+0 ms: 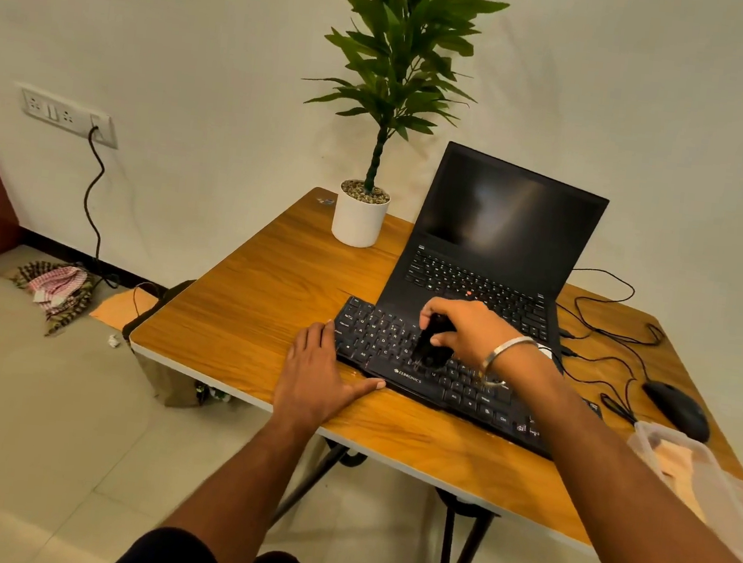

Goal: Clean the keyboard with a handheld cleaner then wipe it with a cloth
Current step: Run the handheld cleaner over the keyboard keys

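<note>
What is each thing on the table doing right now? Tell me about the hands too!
Laptop: lid open, screen dark.
Keyboard: flat on the table, being cleaned.
Cleaner: held upright, tip on the keys.
Right hand: gripping the cleaner.
Left hand: open, steadying the keyboard's left end.
Mouse: lying untouched.
Potted plant: standing upright.
</note>
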